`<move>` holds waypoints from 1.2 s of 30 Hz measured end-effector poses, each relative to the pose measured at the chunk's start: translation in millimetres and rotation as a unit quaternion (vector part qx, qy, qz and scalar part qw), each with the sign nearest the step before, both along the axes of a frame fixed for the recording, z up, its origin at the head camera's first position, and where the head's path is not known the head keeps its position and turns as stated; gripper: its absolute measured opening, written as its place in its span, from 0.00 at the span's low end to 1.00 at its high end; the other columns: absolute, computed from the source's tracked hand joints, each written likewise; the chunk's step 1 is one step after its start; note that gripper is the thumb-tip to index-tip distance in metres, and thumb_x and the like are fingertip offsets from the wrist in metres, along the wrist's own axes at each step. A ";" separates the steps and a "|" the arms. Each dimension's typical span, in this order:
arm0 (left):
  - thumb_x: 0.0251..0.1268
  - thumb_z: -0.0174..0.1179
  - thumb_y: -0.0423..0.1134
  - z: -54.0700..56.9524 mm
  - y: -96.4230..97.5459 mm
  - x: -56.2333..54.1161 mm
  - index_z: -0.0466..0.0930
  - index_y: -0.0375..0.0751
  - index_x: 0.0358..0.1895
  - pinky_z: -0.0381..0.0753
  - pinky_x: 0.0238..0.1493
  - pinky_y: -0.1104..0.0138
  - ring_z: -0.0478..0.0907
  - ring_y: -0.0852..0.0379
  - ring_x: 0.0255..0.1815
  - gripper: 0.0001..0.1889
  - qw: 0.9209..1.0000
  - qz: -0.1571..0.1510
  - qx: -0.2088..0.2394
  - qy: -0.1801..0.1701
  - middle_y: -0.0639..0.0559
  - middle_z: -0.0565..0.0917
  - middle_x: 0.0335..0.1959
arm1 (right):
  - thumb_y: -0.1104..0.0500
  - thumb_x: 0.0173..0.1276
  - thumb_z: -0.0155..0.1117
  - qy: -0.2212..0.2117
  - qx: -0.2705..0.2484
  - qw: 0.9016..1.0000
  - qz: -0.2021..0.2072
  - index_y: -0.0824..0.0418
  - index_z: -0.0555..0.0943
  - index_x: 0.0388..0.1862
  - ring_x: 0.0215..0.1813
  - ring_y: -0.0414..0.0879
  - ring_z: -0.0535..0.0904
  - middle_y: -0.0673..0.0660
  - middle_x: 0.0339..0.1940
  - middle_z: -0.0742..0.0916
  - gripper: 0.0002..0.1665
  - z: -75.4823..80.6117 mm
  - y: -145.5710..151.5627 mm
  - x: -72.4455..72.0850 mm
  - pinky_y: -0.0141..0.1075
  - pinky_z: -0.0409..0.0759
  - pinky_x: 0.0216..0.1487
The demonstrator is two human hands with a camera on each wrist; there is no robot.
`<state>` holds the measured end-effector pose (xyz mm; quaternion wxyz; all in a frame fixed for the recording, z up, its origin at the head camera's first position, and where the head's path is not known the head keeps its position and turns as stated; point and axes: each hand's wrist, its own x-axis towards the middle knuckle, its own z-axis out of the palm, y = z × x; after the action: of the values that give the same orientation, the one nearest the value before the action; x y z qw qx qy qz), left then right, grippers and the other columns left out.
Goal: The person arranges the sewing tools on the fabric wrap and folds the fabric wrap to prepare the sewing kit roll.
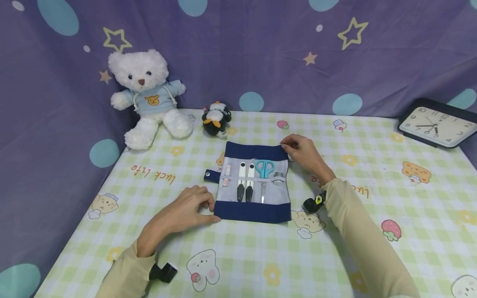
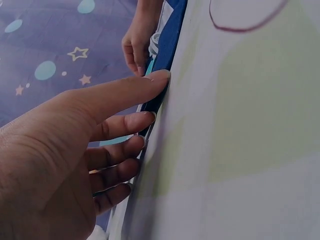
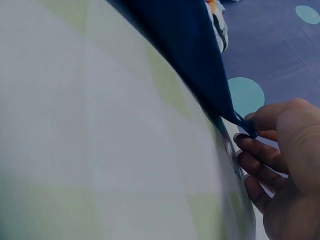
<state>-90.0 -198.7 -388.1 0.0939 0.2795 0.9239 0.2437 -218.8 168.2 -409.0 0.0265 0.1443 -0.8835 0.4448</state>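
Note:
A navy and grey fabric tool case [image 1: 253, 212] lies unfolded on the table, with a snap strap [image 1: 212, 176] out to its left. An elastic band across it holds teal-handled scissors [image 1: 264, 169], two white tools with black ends [image 1: 246, 182], a small pink-and-white item [image 1: 226, 175] and a round grey piece [image 1: 278, 178]. My right hand [image 1: 303, 153] pinches the far right corner; in the right wrist view the navy flap [image 3: 187, 55] is drawn to a point between thumb and fingers. My left hand [image 1: 188, 209] rests at the near left corner, thumb touching the edge, fingers relaxed.
A white teddy bear [image 1: 154, 101] in a blue hoodie sits at the back left, beside a small penguin plush [image 1: 216, 120]. A clock [image 1: 439, 124] leans at the back right. A purple curtain [image 1: 253, 54] hangs behind the checked tablecloth [image 1: 238, 265].

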 end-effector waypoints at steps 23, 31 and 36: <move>0.66 0.73 0.39 -0.2 -6.5 -15.3 0.83 0.47 0.34 0.74 0.41 0.62 0.74 0.60 0.34 0.07 0.998 0.015 0.058 0.013 0.61 0.77 0.31 | 0.64 0.76 0.63 -0.003 0.045 0.999 -0.003 0.66 0.83 0.47 0.45 0.55 0.83 0.62 0.40 0.87 0.06 2.6 36.2 26.1 0.50 0.79 0.52; 0.69 0.70 0.38 -0.4 1.5 -32.1 0.84 0.44 0.36 0.69 0.41 0.58 0.72 0.56 0.34 0.05 0.995 0.077 0.064 0.028 0.59 0.78 0.29 | 0.64 0.74 0.65 -0.032 0.061 0.997 0.020 0.63 0.80 0.46 0.40 0.51 0.81 0.58 0.38 0.85 0.05 3.7 56.2 45.1 0.43 0.78 0.44; 0.72 0.66 0.34 -3.9 7.9 -47.4 0.83 0.40 0.39 0.74 0.41 0.58 0.76 0.55 0.32 0.02 0.989 0.111 0.093 0.005 0.55 0.81 0.29 | 0.63 0.74 0.67 -0.035 0.064 0.996 0.058 0.60 0.80 0.41 0.27 0.46 0.78 0.53 0.28 0.83 0.03 5.1 65.9 61.8 0.36 0.77 0.31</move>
<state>-137.4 -190.8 -391.9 0.0349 0.1837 0.9231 0.3360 -157.0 234.2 -403.9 -0.0393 0.1810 -0.9009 0.3926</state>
